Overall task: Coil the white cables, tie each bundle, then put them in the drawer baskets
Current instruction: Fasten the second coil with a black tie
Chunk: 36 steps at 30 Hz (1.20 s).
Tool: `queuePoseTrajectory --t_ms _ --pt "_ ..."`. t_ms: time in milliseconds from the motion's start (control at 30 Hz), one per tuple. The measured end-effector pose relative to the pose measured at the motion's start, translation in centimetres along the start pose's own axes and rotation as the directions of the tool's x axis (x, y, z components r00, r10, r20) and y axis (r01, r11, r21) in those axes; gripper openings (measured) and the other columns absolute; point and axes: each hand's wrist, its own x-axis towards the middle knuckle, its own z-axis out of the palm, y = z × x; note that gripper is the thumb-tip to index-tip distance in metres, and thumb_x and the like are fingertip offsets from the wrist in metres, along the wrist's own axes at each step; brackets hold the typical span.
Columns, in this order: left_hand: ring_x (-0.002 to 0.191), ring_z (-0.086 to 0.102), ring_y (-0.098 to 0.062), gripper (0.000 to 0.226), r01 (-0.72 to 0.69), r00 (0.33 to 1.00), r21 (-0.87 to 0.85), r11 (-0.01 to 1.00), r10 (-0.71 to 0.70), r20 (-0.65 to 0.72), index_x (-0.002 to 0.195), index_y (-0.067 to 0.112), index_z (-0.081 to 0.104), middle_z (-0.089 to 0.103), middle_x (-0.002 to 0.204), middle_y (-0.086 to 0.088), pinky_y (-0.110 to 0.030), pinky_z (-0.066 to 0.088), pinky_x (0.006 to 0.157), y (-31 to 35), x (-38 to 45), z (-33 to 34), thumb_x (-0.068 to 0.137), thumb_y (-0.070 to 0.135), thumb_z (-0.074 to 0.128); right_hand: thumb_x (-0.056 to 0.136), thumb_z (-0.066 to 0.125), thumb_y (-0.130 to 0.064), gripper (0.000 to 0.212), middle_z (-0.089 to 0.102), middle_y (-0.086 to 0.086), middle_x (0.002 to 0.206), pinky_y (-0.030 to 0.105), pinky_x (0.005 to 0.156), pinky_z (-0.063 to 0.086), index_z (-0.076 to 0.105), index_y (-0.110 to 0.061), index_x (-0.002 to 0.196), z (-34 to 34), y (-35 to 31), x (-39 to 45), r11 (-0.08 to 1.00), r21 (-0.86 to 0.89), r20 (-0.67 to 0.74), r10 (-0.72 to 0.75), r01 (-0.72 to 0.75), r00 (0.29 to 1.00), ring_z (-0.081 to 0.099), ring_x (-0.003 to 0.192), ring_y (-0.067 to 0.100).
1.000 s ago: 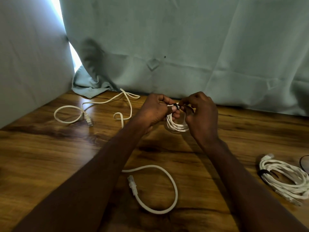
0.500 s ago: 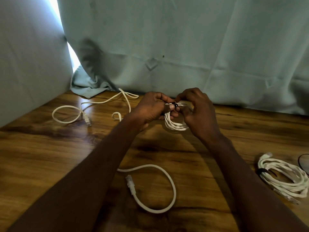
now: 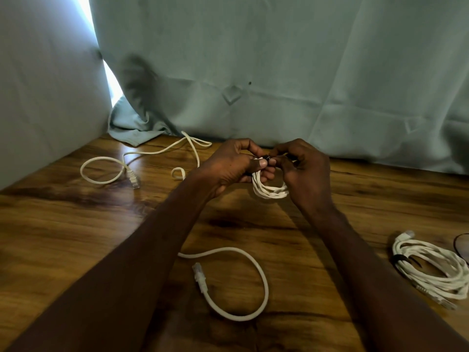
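Observation:
A small coil of white cable (image 3: 269, 191) hangs between my two hands above the wooden table (image 3: 76, 224). My left hand (image 3: 229, 167) grips the top of the coil, thumb pressed on it. My right hand (image 3: 305, 171) pinches a black tie (image 3: 266, 157) at the top of the same coil. A loose white cable (image 3: 256, 273) with a clear plug lies in a loop in front of me. Another loose white cable (image 3: 106, 171) sprawls at the far left. A coiled white bundle (image 3: 436, 270) with a black tie lies at the right.
A pale green curtain (image 3: 279, 72) hangs behind the table and folds onto its far left corner. A dark thin loop (image 3: 460, 246) shows at the right edge beside the tied bundle. No drawer or basket is in view.
Both hands stay together at the top of the coil, with only small finger shifts on the black tie. The cables on the table have not moved.

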Motion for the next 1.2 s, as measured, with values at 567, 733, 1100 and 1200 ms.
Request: queuePoseTrajectory --t_ms 567,733,1100,1200 --pt "0.068 0.074 -0.027 0.019 -0.136 0.99 0.14 0.981 0.14 -0.014 0.104 -0.007 0.059 0.072 0.093 -0.034 -0.041 0.063 0.072 -0.6 -0.1 1.2 0.088 -0.015 0.065 0.094 0.062 0.01 0.017 0.071 0.015 0.081 0.027 0.058 0.056 0.069 -0.004 0.1 -0.8 -1.7 1.1 0.675 0.395 0.375 0.501 -0.623 0.78 0.068 0.057 0.014" --pt "0.076 0.074 -0.029 0.025 -0.048 0.998 0.109 0.993 0.051 -0.029 0.114 -0.012 0.057 0.074 0.095 -0.029 -0.045 0.062 0.08 -0.5 0.2 1.1 0.091 -0.011 0.066 0.099 0.066 -0.009 0.005 0.076 0.012 0.084 0.046 0.085 0.06 0.071 -0.009 0.097 -0.4 -0.4 1.5 0.549 0.439 0.429 0.567 -0.711 0.703 0.071 0.077 0.024" --pt "0.077 0.075 -0.026 0.023 -0.01 1.0 0.032 0.999 0.01 -0.004 0.113 -0.012 0.063 0.074 0.097 -0.03 -0.04 0.062 0.081 -0.3 0.2 1.0 0.092 -0.004 0.067 0.105 0.057 -0.009 0.015 0.073 0.003 0.087 0.017 0.065 0.055 0.069 -0.015 0.098 -0.2 -1.2 1.0 0.752 0.294 0.322 0.503 -0.59 0.802 0.068 0.073 0.007" --pt "0.076 0.076 -0.026 0.015 -0.084 0.996 0.111 0.99 0.087 -0.018 0.107 -0.007 0.065 0.075 0.093 -0.027 -0.041 0.063 0.079 -0.4 0.3 1.0 0.092 -0.005 0.068 0.105 0.057 -0.009 0.012 0.072 0.005 0.085 0.019 0.067 0.057 0.069 -0.009 0.102 -0.2 -1.3 1.0 0.731 0.321 0.318 0.516 -0.602 0.795 0.068 0.071 0.008"
